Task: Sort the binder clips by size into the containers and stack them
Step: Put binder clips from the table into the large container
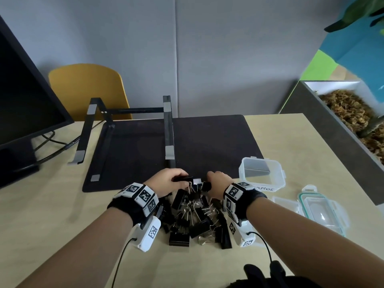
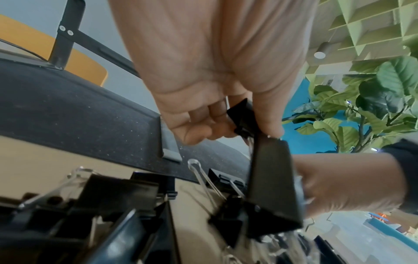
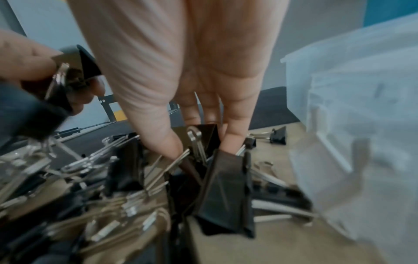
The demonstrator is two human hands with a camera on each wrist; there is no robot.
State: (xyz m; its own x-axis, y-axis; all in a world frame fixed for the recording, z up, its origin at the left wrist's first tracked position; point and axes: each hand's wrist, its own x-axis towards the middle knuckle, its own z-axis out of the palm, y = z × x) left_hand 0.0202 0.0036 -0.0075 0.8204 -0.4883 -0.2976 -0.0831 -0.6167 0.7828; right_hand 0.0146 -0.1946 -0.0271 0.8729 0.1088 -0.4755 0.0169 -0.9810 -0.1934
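Clips: a heap of black metal binder clips with silver wire handles (image 1: 193,215) lies on the pale wooden worktop (image 1: 62,215), between both wrists, at the near edge of a dark desk mat (image 1: 207,142).
Left hand: the left hand (image 1: 166,181) pinches a black binder clip (image 2: 242,117), lifted above the heap.
Right hand: the right hand (image 1: 218,183) reaches into the heap, its grip closed on a black clip (image 3: 203,141).
Containers: a clear plastic tub labelled LARGE (image 1: 261,173) stands just right of the right hand; clear lids (image 1: 318,208) lie further right.
Surroundings: a black laptop stand (image 1: 128,129) sits on the mat; a dark monitor (image 1: 25,100) stands at left.
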